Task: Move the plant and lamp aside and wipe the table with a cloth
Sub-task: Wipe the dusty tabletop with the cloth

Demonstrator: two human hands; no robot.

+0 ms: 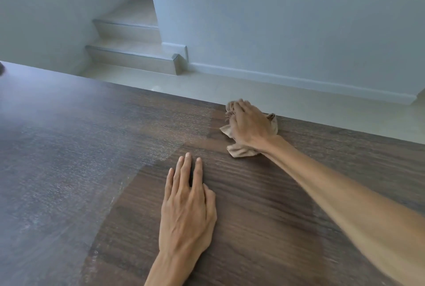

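Observation:
A dark wooden table (69,170) fills the lower part of the head view. Its left side looks dusty and pale, while the right side is darker. My right hand (249,124) presses a crumpled beige cloth (241,152) onto the table near its far edge. My left hand (187,205) lies flat on the table nearer to me, palm down, fingers slightly apart, holding nothing. Neither the plant nor the lamp can be identified in view.
A small dark object (1,69) shows at the far left edge of the table. Beyond the table's far edge are a pale tiled floor (207,87), steps (128,53) going up at the left and a white low wall (276,39).

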